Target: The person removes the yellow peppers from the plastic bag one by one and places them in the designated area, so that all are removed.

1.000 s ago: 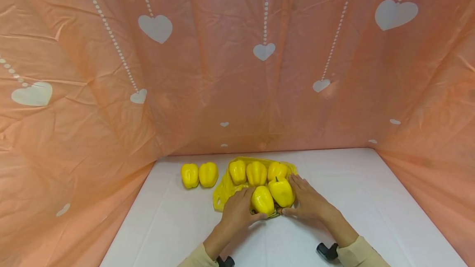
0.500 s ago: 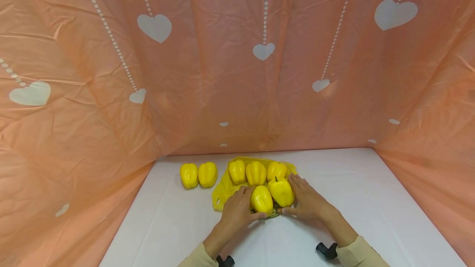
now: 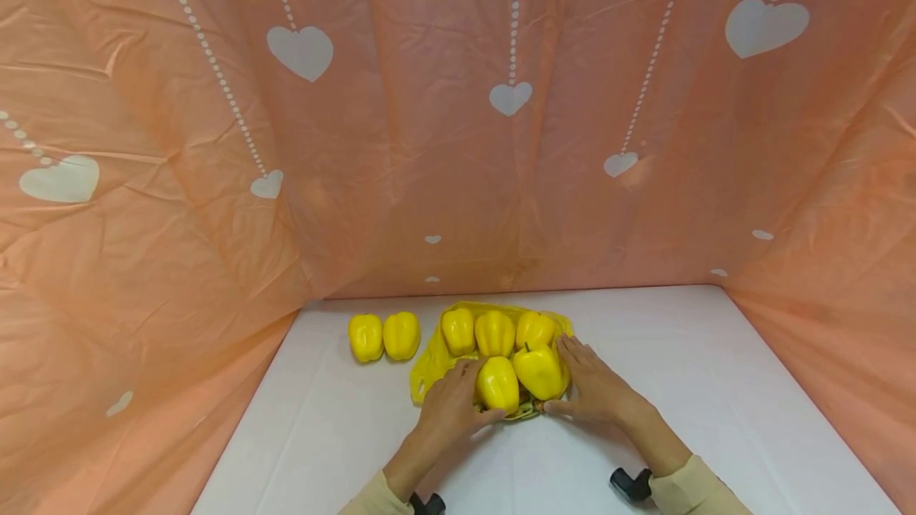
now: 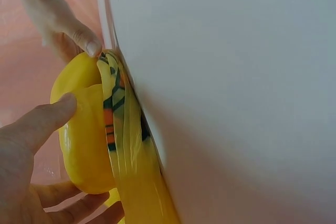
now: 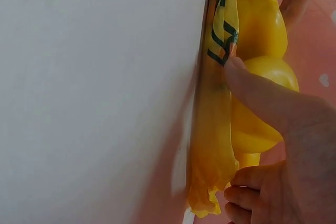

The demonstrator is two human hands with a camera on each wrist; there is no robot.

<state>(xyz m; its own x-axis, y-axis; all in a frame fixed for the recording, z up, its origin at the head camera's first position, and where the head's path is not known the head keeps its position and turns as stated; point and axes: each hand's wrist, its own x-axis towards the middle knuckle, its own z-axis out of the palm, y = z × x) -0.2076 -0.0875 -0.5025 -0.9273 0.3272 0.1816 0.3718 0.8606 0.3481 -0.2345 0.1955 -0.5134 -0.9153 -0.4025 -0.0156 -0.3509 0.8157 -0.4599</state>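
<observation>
Several yellow bell peppers lie on a yellow plastic bag (image 3: 427,373) with dark and orange print along its near edge. My left hand (image 3: 448,410) grips the near-left bell pepper (image 3: 498,385); in the left wrist view its thumb (image 4: 48,119) lies on one side and its fingers curl under the other. A bell pepper with a stem (image 3: 540,373) leans to the right of it. My right hand (image 3: 595,388) rests spread against the bag's right side. In the right wrist view its thumb (image 5: 257,90) touches the bag's near edge and its fingertips meet the side.
On the white table (image 3: 308,427), a pair of bell peppers (image 3: 401,336) stands left of the bag. A row of bell peppers (image 3: 494,334) fills the bag's far part. Orange sheeting (image 3: 458,141) with white hearts hangs behind and at both sides.
My left hand has shifted slightly left, and the near-left bell pepper has moved left with it. The stemmed bell pepper has tilted a little leftward. My right hand keeps its place.
</observation>
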